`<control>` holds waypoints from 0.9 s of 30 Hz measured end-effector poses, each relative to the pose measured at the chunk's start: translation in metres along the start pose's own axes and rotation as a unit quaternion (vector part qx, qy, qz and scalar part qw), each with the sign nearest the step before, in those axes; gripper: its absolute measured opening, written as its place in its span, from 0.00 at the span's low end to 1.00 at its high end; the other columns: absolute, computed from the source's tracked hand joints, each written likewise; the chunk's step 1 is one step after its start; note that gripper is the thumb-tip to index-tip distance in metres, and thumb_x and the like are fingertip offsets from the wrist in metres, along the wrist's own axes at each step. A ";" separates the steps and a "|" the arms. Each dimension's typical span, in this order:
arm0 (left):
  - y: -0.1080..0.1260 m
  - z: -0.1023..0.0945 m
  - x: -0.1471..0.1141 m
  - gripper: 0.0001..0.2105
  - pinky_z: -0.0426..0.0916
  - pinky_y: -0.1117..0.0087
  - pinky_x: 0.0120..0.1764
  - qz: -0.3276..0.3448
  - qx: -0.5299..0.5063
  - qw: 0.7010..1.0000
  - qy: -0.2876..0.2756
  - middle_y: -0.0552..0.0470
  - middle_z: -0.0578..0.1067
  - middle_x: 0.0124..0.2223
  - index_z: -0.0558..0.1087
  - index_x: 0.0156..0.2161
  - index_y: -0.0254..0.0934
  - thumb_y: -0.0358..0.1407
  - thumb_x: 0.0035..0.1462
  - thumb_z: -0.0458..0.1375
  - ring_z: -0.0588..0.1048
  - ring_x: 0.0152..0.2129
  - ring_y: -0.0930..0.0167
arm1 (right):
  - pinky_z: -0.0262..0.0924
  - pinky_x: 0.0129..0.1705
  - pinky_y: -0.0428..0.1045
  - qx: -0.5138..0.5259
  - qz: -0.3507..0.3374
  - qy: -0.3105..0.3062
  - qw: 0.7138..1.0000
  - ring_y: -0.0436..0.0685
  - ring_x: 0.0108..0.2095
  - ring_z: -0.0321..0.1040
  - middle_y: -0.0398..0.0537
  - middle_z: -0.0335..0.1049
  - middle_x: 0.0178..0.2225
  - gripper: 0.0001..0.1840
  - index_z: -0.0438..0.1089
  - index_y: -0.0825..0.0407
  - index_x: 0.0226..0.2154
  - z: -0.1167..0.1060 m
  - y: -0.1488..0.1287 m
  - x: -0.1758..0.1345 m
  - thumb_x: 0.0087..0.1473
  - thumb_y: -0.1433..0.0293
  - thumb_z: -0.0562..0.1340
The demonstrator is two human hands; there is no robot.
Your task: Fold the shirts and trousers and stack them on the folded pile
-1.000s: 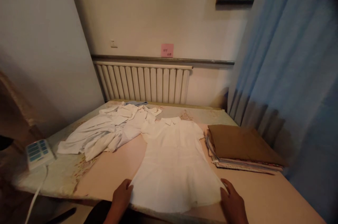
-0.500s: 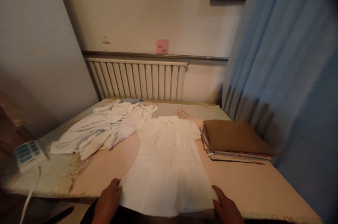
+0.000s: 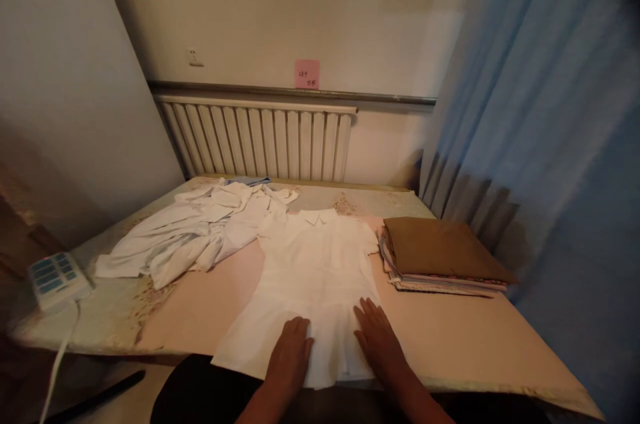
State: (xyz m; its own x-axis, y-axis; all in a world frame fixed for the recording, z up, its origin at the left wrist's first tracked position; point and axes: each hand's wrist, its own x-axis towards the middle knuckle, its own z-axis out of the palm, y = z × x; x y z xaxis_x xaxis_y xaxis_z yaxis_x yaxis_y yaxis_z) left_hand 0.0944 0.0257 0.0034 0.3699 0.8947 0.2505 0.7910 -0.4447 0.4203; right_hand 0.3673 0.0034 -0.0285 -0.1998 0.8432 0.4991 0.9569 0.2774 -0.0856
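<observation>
A white short-sleeved shirt (image 3: 317,264) with a pointed collar lies spread flat, collar toward the wall and flared hem toward me. On its lower part, left of the middle, rests my left hand (image 3: 291,352), fingers laid flat. My right hand (image 3: 377,337) lies palm down on the right side of the skirt-like hem, its fingers stretched out and slightly spread. Neither hand grips the cloth. Beneath the shirt is a pale pink cloth (image 3: 465,337) on the table.
Crumpled white garments (image 3: 200,227) are heaped at the left back. To the right stands a folded stack of fabrics with a brown piece (image 3: 445,247) on top. A white power strip (image 3: 59,281) with a cable sits at the left edge. A radiator (image 3: 260,141) and blue curtain (image 3: 520,131) border the table.
Both hands have let go of the shirt's bottom side corners. They have moved inward and forward and now lie flat on the lower part of the shirt.
</observation>
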 end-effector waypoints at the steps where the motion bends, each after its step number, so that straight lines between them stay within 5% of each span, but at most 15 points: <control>1: 0.004 0.005 -0.003 0.17 0.64 0.56 0.55 0.011 -0.010 1.000 0.004 0.42 0.73 0.52 0.68 0.53 0.35 0.35 0.62 0.47 0.69 0.52 0.61 | 0.48 0.62 0.60 -0.014 -0.015 -0.012 1.000 0.63 0.63 0.51 0.54 0.58 0.62 0.24 0.61 0.52 0.58 0.004 0.000 -0.001 0.61 0.67 0.53; 13: 0.011 0.001 -0.038 0.40 0.53 0.53 0.62 0.056 0.077 0.988 -0.118 0.43 0.58 0.66 0.56 0.64 0.37 0.31 0.44 0.62 0.55 0.63 0.56 | 0.47 0.62 0.60 -0.037 -0.010 -0.041 0.998 0.64 0.63 0.51 0.53 0.57 0.62 0.24 0.62 0.52 0.58 -0.007 -0.006 -0.002 0.59 0.69 0.55; 20: -0.001 0.017 -0.045 0.34 0.56 0.52 0.60 0.115 0.067 0.991 -0.027 0.42 0.64 0.63 0.58 0.63 0.37 0.25 0.49 0.55 0.58 0.62 0.57 | 0.49 0.61 0.60 -0.040 -0.010 -0.036 0.999 0.64 0.62 0.53 0.54 0.59 0.61 0.23 0.63 0.53 0.57 -0.007 -0.007 -0.003 0.59 0.70 0.55; 27: -0.018 0.017 -0.047 0.26 0.65 0.56 0.57 0.122 0.014 0.992 0.036 0.42 0.67 0.60 0.60 0.62 0.40 0.31 0.57 0.55 0.65 0.57 0.60 | 0.50 0.61 0.61 -0.039 -0.009 -0.024 0.999 0.64 0.62 0.54 0.54 0.61 0.60 0.22 0.63 0.53 0.56 -0.009 -0.008 -0.003 0.59 0.70 0.55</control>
State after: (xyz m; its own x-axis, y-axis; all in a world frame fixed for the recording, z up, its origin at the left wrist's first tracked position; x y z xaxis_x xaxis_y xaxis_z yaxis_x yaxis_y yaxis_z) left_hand 0.0711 -0.0074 -0.0308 0.5169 0.7547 0.4041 0.6959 -0.6453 0.3150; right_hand 0.3621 -0.0052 -0.0218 -0.2257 0.8597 0.4582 0.9661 0.2580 -0.0082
